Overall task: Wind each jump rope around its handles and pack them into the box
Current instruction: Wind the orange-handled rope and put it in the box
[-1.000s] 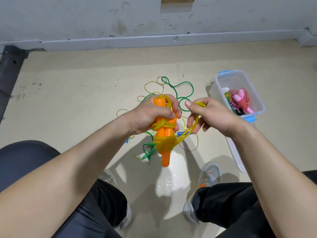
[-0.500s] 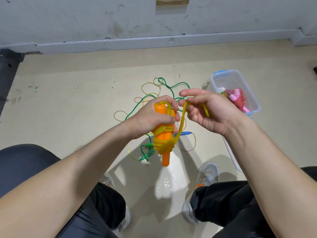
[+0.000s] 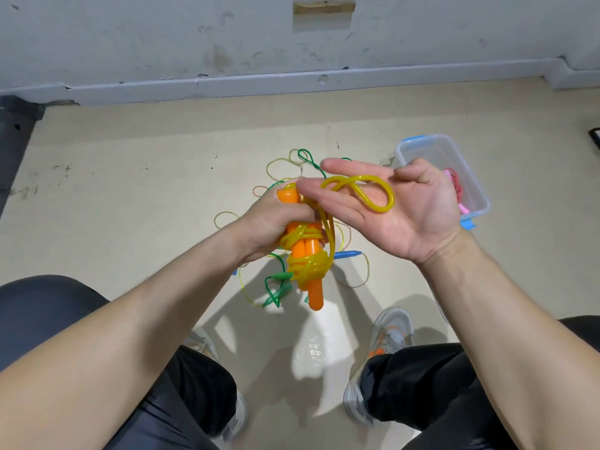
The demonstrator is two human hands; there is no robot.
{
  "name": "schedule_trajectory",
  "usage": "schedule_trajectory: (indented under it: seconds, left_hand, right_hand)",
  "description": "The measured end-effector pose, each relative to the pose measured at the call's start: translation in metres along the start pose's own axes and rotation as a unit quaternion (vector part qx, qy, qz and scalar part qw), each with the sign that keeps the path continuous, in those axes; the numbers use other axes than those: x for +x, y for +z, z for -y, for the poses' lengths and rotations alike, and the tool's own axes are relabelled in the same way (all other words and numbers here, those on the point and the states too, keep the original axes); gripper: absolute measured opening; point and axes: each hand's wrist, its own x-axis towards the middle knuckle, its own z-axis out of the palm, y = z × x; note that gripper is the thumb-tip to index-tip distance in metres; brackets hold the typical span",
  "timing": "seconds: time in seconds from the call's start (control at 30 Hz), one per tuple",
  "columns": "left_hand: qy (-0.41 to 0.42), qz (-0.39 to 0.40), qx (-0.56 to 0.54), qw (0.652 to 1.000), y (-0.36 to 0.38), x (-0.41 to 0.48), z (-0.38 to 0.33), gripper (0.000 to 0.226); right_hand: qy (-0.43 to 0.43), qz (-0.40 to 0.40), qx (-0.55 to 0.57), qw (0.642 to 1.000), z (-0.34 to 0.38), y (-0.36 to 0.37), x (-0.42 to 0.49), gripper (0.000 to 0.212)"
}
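My left hand (image 3: 264, 219) grips two orange handles (image 3: 305, 251) held side by side and upright, with yellow rope wound in coils (image 3: 308, 269) around their lower part. My right hand (image 3: 389, 209) is turned palm up with fingers spread, and the last yellow loop (image 3: 373, 196) of that rope is hooked around its fingers. A clear plastic box (image 3: 477, 190) with blue clips stands on the floor to the right, holding a wound pink jump rope (image 3: 456, 186).
Loose green rope (image 3: 276, 287), thin yellow cord (image 3: 354, 280) and a blue handle (image 3: 347, 254) lie tangled on the beige floor under my hands. The box lid (image 3: 438, 303) lies beside my right knee. My two shoes and knees fill the bottom; a grey wall runs behind.
My right hand has rotated palm up and opened its fingers, lifting the yellow loop higher and to the right. My left hand keeps the orange handles in the same place.
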Motion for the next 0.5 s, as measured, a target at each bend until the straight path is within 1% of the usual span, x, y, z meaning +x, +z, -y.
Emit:
schedule_trajectory:
  seconds: [0.1,0.2,0.23,0.3,0.37,0.43,0.5]
  left_hand:
    - [-0.009,-0.014,-0.080,0.997,-0.001,0.000,-0.003,0.041]
    - [-0.033,-0.043,-0.130,0.990,-0.003,0.003,0.002,0.046]
    - [-0.045,-0.048,-0.143,0.988,-0.004,0.004,0.004,0.050]
    - [-0.070,-0.046,-0.157,0.984,-0.004,0.005,0.007,0.055]
    - [-0.083,-0.040,-0.155,0.984,-0.005,0.005,0.007,0.053]
    - [-0.084,-0.033,-0.158,0.983,-0.006,0.005,0.006,0.053]
    - [-0.079,-0.005,-0.157,0.984,-0.005,0.003,0.004,0.055]
  right_hand:
    - [-0.037,0.043,0.001,0.998,0.001,0.008,0.003,0.086]
    - [-0.081,0.058,-0.038,0.994,-0.003,0.024,0.006,0.075]
    - [-0.092,0.047,-0.063,0.993,-0.005,0.027,0.006,0.076]
    - [-0.118,0.014,-0.138,0.983,-0.011,0.033,0.006,0.083]
    - [-0.126,-0.020,-0.211,0.969,-0.017,0.036,0.006,0.086]
    - [-0.120,-0.023,-0.271,0.955,-0.020,0.038,0.008,0.085]
    - [-0.105,-0.002,-0.311,0.945,-0.023,0.039,0.008,0.080]
